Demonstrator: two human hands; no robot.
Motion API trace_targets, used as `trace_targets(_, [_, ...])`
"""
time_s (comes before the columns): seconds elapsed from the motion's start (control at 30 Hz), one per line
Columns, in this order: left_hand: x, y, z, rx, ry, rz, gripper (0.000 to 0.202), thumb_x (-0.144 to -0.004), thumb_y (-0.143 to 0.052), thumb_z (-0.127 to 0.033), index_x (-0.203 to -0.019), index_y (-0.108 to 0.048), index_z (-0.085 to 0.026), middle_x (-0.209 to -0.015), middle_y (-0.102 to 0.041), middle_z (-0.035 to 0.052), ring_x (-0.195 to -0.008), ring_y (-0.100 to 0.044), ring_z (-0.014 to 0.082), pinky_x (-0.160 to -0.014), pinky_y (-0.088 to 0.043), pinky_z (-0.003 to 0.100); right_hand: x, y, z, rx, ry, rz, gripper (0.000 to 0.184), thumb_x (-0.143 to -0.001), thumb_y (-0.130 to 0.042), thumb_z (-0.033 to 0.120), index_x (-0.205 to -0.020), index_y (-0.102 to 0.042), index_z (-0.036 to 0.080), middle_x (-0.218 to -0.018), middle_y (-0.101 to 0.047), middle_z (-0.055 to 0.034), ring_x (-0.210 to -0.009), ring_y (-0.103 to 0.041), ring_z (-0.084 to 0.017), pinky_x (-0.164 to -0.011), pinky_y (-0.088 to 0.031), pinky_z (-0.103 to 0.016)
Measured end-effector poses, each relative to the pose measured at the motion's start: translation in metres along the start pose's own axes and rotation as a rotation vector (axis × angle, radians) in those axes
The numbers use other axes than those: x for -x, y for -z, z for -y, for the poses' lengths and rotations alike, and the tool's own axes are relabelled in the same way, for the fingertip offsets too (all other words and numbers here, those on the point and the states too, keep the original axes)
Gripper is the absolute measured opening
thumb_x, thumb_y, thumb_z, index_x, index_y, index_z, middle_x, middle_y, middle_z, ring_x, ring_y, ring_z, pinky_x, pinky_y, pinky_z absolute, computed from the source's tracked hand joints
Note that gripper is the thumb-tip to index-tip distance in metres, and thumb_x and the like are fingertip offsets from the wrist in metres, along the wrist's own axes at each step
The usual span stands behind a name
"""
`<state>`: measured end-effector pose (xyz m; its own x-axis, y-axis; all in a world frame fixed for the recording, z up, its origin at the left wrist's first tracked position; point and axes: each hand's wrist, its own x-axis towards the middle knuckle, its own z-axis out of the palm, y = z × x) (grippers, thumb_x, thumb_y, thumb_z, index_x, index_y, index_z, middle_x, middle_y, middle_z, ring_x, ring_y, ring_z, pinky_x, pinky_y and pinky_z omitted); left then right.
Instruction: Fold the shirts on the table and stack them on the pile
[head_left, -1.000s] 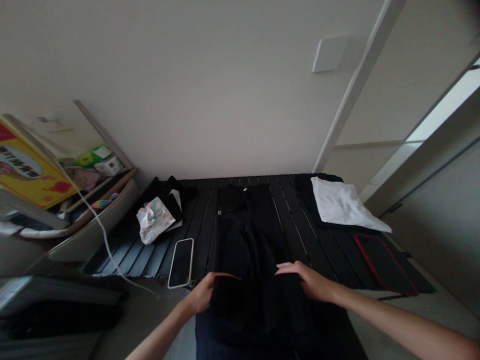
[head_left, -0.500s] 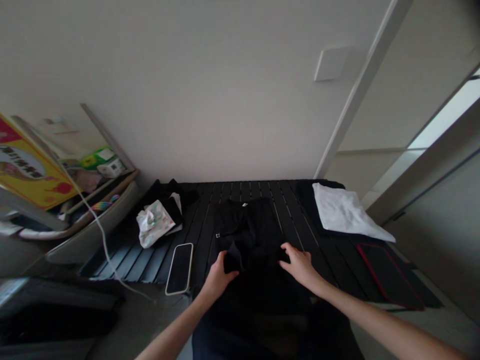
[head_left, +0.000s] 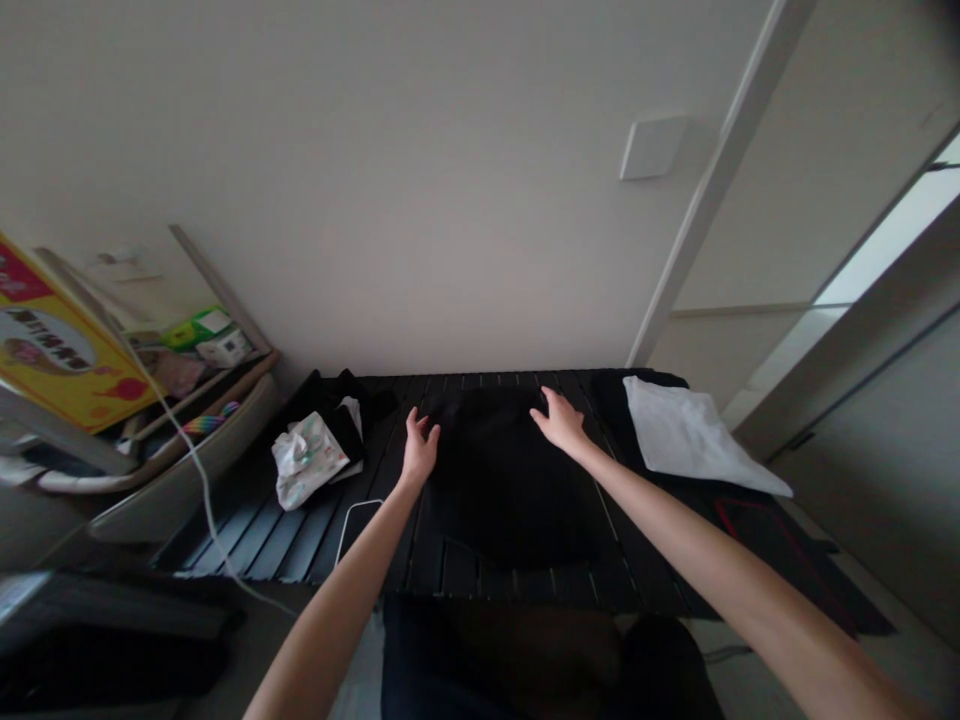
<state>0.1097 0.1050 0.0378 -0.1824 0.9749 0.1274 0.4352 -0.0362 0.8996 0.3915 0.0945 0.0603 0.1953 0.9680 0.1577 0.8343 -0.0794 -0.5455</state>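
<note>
A black garment point(head_left: 510, 490) lies folded over in the middle of the dark slatted table point(head_left: 442, 570). At its far left corner is my left hand point(head_left: 420, 450), with thumb and fingers spread and nothing visible in them. My right hand point(head_left: 561, 420) is at the far right corner, its thumb and fingers also apart. Whether the fingertips touch the dark cloth is hard to make out.
Left on the table lie a patterned white cloth point(head_left: 307, 460), dark clothes point(head_left: 349, 395) and a phone point(head_left: 358, 522) partly behind my forearm. A folded white garment point(head_left: 686, 430) and a red-edged tablet-like object point(head_left: 780, 550) lie right. A wall point(head_left: 450, 200) rises behind.
Both hands have moved away from me toward the wall. The garment's near part has been folded over its far part, covering the collar and small white tag. The hands have loosened from the cloth.
</note>
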Motion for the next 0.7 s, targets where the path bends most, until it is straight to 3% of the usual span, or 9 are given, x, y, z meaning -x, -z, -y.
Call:
trace_targets(0.07, [0.014, -0.013, 0.013, -0.220, -0.007, 0.018, 0.068, -0.087, -0.053, -0.036, -0.146, -0.023, -0.019, -0.144, -0.041, 0.0194, -0.134, -0.037, 0.0306, -0.104, -0.032, 0.052, 0.011, -0.029, -0.004, 0.059, -0.012, 0.036, 0.065, -0.088, -0.047, 0.046, -0.145, -0.033, 0.018, -0.152, -0.028, -0.0207, -0.135, -0.032, -0.039, -0.102, -0.027, -0.061])
trace_targets(0.13, [0.038, -0.024, 0.030, -0.444, -0.088, 0.082, 0.059, -0.091, -0.046, -0.036, -0.146, -0.028, -0.026, -0.153, -0.030, 0.0141, -0.143, -0.018, 0.0332, -0.107, -0.021, 0.061, 0.032, -0.061, -0.012, 0.190, 0.037, 0.139, 0.064, -0.090, -0.041, 0.053, -0.148, -0.028, 0.028, -0.159, -0.012, -0.0113, -0.142, -0.014, -0.037, -0.108, -0.016, -0.060])
trace_targets(0.2, [0.058, -0.031, 0.046, -0.562, -0.159, 0.143, 0.051, -0.091, -0.044, -0.038, -0.141, -0.039, -0.028, -0.154, -0.030, 0.0107, -0.144, -0.015, 0.0340, -0.110, -0.016, 0.060, 0.051, -0.087, -0.021, 0.317, 0.074, 0.189, 0.060, -0.093, -0.033, 0.055, -0.149, -0.024, 0.034, -0.160, -0.006, -0.0062, -0.144, -0.008, -0.035, -0.110, -0.009, -0.060])
trace_targets(0.27, [0.070, -0.034, 0.056, -0.602, -0.170, 0.144, 0.049, -0.091, -0.043, -0.038, -0.139, -0.043, -0.026, -0.152, -0.034, 0.0113, -0.143, -0.018, 0.0339, -0.111, -0.017, 0.057, 0.063, -0.103, -0.028, 0.375, 0.088, 0.152, 0.059, -0.094, -0.030, 0.056, -0.149, -0.022, 0.034, -0.160, -0.005, -0.0061, -0.144, -0.007, -0.034, -0.110, -0.005, -0.059])
trace_targets(0.37, [0.073, -0.030, 0.057, -0.541, -0.154, 0.092, 0.046, -0.093, -0.039, -0.035, -0.137, -0.043, -0.022, -0.145, -0.043, 0.0132, -0.139, -0.028, 0.0295, -0.110, -0.023, 0.053, 0.066, -0.109, -0.032, 0.396, 0.053, 0.070, 0.064, -0.093, -0.030, 0.058, -0.150, -0.023, 0.030, -0.160, -0.005, -0.0100, -0.143, -0.008, -0.037, -0.111, -0.004, -0.057])
trace_targets(0.5, [0.077, -0.014, 0.054, -0.327, -0.079, 0.067, 0.044, -0.093, -0.039, -0.037, -0.134, -0.042, -0.021, -0.127, -0.057, 0.0125, -0.125, -0.048, 0.0254, -0.106, -0.030, 0.050, 0.063, -0.106, -0.032, 0.398, 0.023, 0.054, 0.066, -0.093, -0.031, 0.058, -0.150, -0.024, 0.026, -0.159, -0.008, -0.0129, -0.143, -0.012, -0.037, -0.111, -0.005, -0.056])
trace_targets(0.6, [0.084, 0.005, 0.051, -0.136, 0.018, 0.184, 0.054, -0.092, -0.043, -0.044, -0.139, -0.035, -0.019, -0.113, -0.061, 0.0112, -0.115, -0.055, 0.0246, -0.102, -0.037, 0.046, 0.064, -0.106, -0.032, 0.391, 0.026, 0.064, 0.065, -0.093, -0.031, 0.057, -0.150, -0.024, 0.026, -0.159, -0.010, -0.0130, -0.143, -0.014, -0.036, -0.111, -0.006, -0.055])
trace_targets(0.7, [0.089, 0.024, 0.037, 0.008, 0.000, 0.352, 0.070, -0.087, -0.054, -0.044, -0.145, -0.025, -0.019, -0.118, -0.058, 0.0120, -0.121, -0.051, 0.0254, -0.103, -0.037, 0.043, 0.065, -0.106, -0.033, 0.384, 0.024, 0.066, 0.064, -0.094, -0.030, 0.057, -0.150, -0.024, 0.026, -0.159, -0.011, -0.0131, -0.143, -0.014, -0.036, -0.111, -0.007, -0.055])
